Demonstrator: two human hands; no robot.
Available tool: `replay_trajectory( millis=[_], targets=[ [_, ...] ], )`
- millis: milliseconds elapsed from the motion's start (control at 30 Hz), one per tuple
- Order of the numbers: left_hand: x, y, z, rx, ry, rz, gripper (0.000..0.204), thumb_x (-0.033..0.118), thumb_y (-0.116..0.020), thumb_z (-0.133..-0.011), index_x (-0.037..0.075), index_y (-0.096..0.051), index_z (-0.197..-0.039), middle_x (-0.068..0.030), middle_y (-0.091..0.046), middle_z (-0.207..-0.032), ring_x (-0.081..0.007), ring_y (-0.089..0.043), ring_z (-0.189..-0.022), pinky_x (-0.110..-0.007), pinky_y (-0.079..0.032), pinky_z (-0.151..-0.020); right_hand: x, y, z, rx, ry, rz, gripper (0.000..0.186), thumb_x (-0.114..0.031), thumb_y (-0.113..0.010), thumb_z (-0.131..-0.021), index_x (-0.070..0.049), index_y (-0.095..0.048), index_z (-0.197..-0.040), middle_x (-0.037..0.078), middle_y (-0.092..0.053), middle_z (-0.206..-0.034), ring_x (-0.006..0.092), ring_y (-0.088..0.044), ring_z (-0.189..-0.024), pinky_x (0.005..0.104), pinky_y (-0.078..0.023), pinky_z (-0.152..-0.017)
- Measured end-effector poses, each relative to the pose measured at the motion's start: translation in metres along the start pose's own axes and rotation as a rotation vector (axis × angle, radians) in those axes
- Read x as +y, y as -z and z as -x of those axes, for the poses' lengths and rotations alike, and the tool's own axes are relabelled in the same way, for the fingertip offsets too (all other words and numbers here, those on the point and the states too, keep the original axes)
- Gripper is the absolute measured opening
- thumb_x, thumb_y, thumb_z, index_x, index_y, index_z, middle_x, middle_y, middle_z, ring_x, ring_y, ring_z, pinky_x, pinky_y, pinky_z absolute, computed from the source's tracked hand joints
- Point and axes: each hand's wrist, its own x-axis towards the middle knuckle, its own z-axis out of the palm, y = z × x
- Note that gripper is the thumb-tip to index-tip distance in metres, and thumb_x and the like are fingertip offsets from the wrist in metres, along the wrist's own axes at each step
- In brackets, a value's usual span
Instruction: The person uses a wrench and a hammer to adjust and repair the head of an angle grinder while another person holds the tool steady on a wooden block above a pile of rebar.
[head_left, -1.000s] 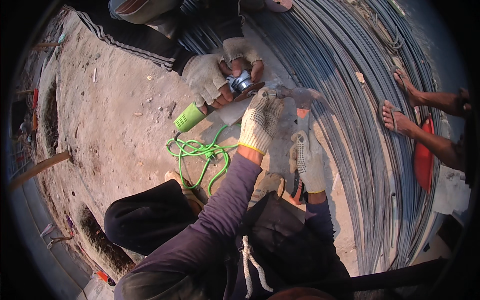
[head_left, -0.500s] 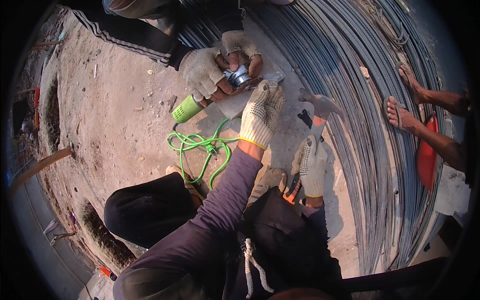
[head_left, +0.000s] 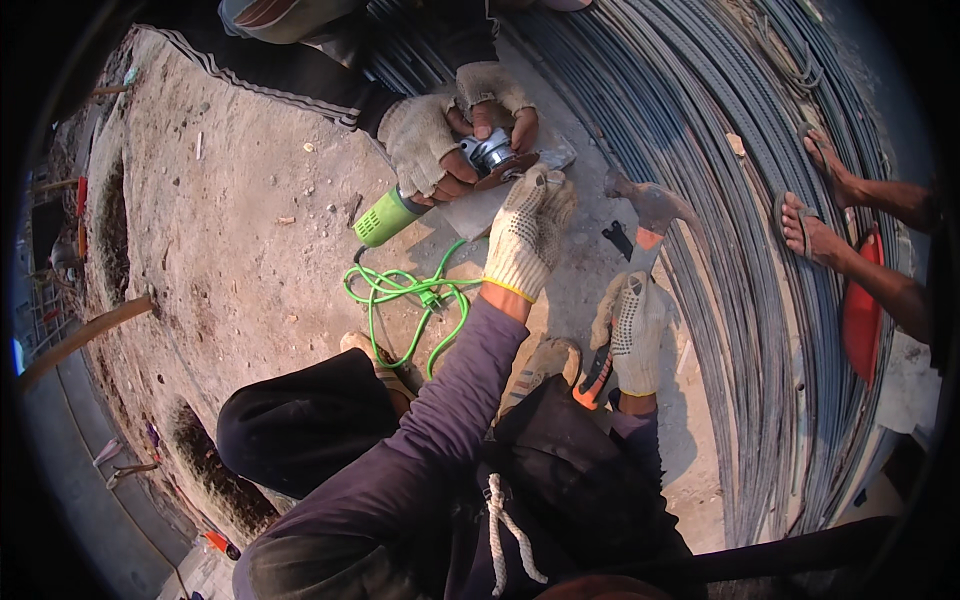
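Green grinder [head_left: 488, 152] just beyond pinched-together left hand [head_left: 528, 228], right hand [head_left: 637, 332] clamped around hammer [head_left: 652, 212]

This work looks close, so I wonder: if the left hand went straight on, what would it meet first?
Probably the edge of the grinder's disc, which lies close by the left hand's fingertips. Depth is unclear, so it might instead pass beside it and meet the slab.

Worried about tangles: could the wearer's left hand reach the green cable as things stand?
Probably yes: the left hand is close, and the green cable lies mostly uncovered with nothing between them.
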Motion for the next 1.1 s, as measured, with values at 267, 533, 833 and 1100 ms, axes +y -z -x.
replay_trajectory(
  millis=[267,533,833,1100],
  targets=[
    [-0.001,0.004,-0.001,0.001,0.001,0.034,0.020,0.012,-0.061,-0.100,0.005,-0.064,-0.119,-0.0114,-0.069,-0.113,-0.0295,-0.065,-0.110,-0.047,-0.051,-0.105,0.001,-0.004,-0.003,-0.047,-0.020,-0.126,0.034,-0.035,-0.047,-0.108,-0.003,-0.055,-0.098,0.003,-0.055,-0.067,0.0110,-0.052,-0.046,0.0261,-0.041,-0.040],
    [0.004,0.009,-0.005,0.006,0.019,0.040,0.023,0.011,-0.059,-0.100,0.005,-0.062,-0.122,-0.0101,-0.069,-0.112,-0.0299,-0.065,-0.111,-0.049,-0.048,-0.107,-0.005,0.022,0.001,-0.130,0.119,-0.265,0.033,-0.039,-0.052,-0.106,-0.007,-0.059,-0.101,0.004,-0.057,-0.067,0.0150,-0.053,-0.048,0.0307,-0.042,-0.044],
    [-0.007,-0.003,-0.008,0.085,0.004,0.135,0.023,0.012,-0.061,-0.100,0.005,-0.062,-0.122,-0.0112,-0.069,-0.113,-0.0305,-0.066,-0.111,-0.048,-0.049,-0.107,0.040,0.057,0.010,-0.061,0.528,-0.208,0.035,-0.040,-0.047,-0.107,-0.008,-0.059,-0.104,0.004,-0.058,-0.067,0.0218,-0.055,-0.053,0.0390,-0.048,-0.054],
    [-0.001,-0.006,-0.006,0.082,0.031,0.020,0.023,0.017,-0.060,-0.102,0.006,-0.064,-0.122,-0.0099,-0.069,-0.113,-0.0291,-0.067,-0.109,-0.047,-0.054,-0.100,0.026,0.019,0.005,0.093,-0.029,-0.172,0.036,-0.033,-0.041,-0.110,-0.003,-0.056,-0.096,0.006,-0.056,-0.065,0.0151,-0.053,-0.045,0.0293,-0.041,-0.041]
  ],
)
